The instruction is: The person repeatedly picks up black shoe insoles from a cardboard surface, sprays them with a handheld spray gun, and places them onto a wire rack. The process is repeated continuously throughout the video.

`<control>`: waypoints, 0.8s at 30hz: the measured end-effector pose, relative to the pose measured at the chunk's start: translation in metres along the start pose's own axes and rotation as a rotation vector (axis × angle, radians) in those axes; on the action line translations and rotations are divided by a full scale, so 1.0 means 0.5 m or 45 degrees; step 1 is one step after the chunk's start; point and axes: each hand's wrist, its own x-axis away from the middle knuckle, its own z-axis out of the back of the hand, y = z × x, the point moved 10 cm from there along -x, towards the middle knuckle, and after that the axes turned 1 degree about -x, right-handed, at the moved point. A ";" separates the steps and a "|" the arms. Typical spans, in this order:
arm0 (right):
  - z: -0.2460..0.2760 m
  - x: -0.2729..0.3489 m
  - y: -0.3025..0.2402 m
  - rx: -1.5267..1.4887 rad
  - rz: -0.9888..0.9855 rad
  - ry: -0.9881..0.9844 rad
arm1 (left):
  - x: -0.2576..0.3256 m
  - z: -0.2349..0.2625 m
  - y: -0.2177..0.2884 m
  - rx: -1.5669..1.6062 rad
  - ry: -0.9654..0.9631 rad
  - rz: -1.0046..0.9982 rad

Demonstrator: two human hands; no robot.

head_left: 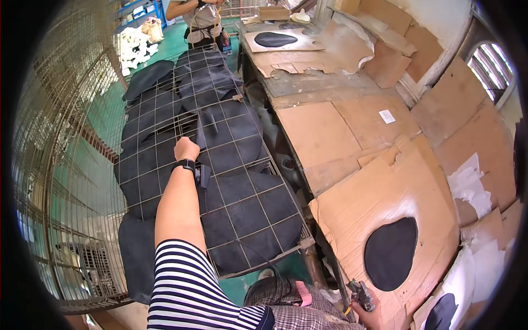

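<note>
My left hand [187, 148] reaches forward, closed around the wires of a flat wire rack [242, 190]. Flat black rounded pieces [253, 220] lie beneath its grid, some overlapping; their material is hard to make out. Low at the right, my right hand [371, 314] is wrapped around a small metal spray gun [361, 297], partly cut off by the lower edge. Close to that hand, a single black rounded piece [391, 253] lies on a cardboard sheet [341, 220] with dark overspray around it.
A long cardboard-covered table [319, 132] runs along the right, with another black piece [275, 39] at its far end. Wire racks [77, 137] stand upright at the left. Beyond the flat rack another person [201, 22] stands. Cardboard [456, 110] leans against the right wall.
</note>
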 end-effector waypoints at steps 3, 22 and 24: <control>-0.008 -0.008 -0.004 0.070 -0.040 0.011 | -0.004 -0.009 0.020 -0.099 -0.073 0.011; -0.042 -0.040 0.021 0.070 -0.162 -0.043 | -0.004 -0.003 0.023 -0.039 0.143 -0.261; -0.048 -0.040 0.028 0.094 -0.223 -0.072 | 0.007 0.016 0.016 0.060 0.227 -0.263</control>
